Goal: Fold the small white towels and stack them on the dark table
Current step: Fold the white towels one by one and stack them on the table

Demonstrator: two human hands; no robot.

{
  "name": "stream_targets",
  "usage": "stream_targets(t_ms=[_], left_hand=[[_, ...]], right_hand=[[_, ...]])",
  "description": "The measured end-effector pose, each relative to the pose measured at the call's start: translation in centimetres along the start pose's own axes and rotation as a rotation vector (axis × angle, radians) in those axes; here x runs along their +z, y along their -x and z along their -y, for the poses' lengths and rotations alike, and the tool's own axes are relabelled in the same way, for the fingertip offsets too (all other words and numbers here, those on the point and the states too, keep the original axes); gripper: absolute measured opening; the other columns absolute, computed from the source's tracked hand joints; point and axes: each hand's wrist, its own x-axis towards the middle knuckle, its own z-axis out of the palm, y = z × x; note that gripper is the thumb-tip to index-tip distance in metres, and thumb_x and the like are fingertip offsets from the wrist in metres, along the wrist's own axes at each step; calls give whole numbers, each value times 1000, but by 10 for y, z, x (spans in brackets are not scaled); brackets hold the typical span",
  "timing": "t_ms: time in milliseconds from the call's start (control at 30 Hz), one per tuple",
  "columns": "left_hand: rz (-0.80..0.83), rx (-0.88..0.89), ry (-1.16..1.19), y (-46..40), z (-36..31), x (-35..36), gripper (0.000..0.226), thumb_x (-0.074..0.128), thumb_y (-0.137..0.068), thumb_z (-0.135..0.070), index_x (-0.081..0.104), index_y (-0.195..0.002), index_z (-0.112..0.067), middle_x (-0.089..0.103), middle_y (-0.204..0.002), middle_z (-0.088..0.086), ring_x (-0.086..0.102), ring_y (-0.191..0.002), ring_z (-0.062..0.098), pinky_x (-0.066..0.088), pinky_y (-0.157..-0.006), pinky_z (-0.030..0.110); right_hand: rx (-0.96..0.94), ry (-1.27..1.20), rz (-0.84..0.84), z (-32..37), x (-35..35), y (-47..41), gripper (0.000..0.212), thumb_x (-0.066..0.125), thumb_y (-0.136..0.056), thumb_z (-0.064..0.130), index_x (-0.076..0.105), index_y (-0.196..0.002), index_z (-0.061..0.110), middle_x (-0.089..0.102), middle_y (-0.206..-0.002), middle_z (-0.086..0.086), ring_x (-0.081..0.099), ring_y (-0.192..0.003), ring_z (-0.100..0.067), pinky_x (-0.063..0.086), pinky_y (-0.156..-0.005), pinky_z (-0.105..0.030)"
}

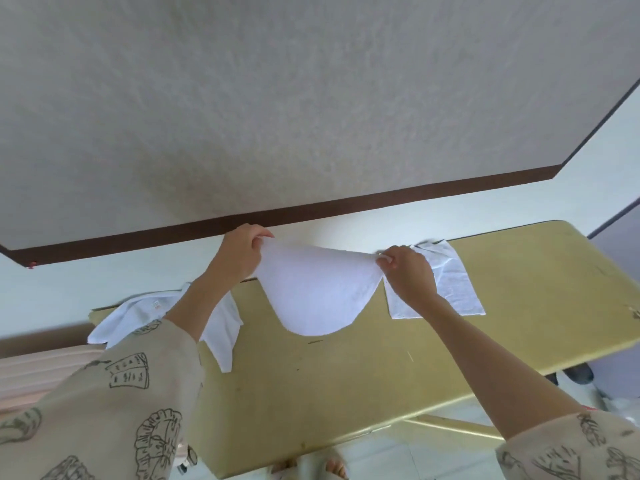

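At frame centre a white towel (317, 292) is pinched at its top corners by the left hand (239, 252) and right hand (407, 273), sagging above the yellow counter (346, 368); a flat towel (450, 285) lies right, a crumpled heap (138, 317) left.

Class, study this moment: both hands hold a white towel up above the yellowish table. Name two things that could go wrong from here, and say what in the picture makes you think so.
1. The towel sags in a deep curve between the left hand and right hand, so its edges may not line up when laid down, giving a crooked fold.
2. The loose pile under the left forearm hangs over the table edge; an arm movement could possibly drag it off.
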Motion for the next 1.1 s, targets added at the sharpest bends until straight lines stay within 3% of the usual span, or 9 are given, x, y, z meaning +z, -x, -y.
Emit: stream_targets(t_ms=[133,267,367,467,700,800,933,1000,1100], left_hand=[[-115,91,95,1,-9,-12,22,47,-92,-5,66,-103,-6,66,-101,3,53,-90,11,31,-76,9],[-96,107,154,22,-1,-6,12,58,-89,-12,66,-97,-8,62,-88,-5,55,-81,9,36,-69,1],[62,55,129,47,17,19,8,60,-88,-15,66,-91,-11,63,-82,-7,56,-77,9,35,-67,8],[273,-41,125,78,42,51,5,63,-86,-14,67,-86,-17,61,-78,-13,55,-75,3,36,-64,5],[587,-233,75,126,84,103,14,62,-87,-13,70,-97,-9,64,-90,-3,61,-95,17,40,-80,22],[593,-268,68,123,87,115,20,59,-89,-12,68,-106,-6,66,-103,3,56,-92,12,36,-78,18],[540,-359,146,103,90,129,22,59,-89,-12,65,-108,-3,60,-97,-1,52,-90,11,35,-63,11],[495,-443,215,93,95,135,20,61,-88,-15,66,-105,-5,61,-92,-2,54,-87,12,36,-64,8],[447,-535,262,79,103,148,18,62,-88,-17,65,-102,-7,63,-91,1,57,-86,17,41,-69,17]], right_hand=[[-49,-148,-155,1,-22,0,16,55,-91,14,68,-95,6,64,-96,-10,58,-90,-25,42,-76,-28],[-47,-141,-151,-14,-21,22,17,55,-91,13,68,-99,5,66,-99,-8,57,-95,-23,36,-75,-22],[1,-141,-58,-35,0,48,16,57,-90,15,69,-97,7,66,-99,-7,58,-95,-23,38,-75,-25],[77,-110,73,-60,28,79,13,60,-88,14,70,-94,9,67,-98,-8,59,-94,-25,43,-78,-31],[263,-36,407,-101,77,131,17,59,-89,18,71,-100,12,70,-104,-5,62,-101,-22,42,-83,-26],[328,-85,441,-107,86,131,19,57,-91,18,70,-103,10,70,-106,-8,62,-101,-23,42,-82,-26],[416,-171,474,-115,96,114,23,56,-92,22,68,-105,8,68,-112,-10,61,-107,-24,43,-90,-30],[447,-220,469,-117,101,101,24,57,-91,24,68,-105,8,68,-112,-10,60,-108,-23,43,-92,-30],[475,-279,431,-119,109,78,24,59,-90,24,69,-104,6,69,-109,-9,62,-104,-22,43,-90,-29]])
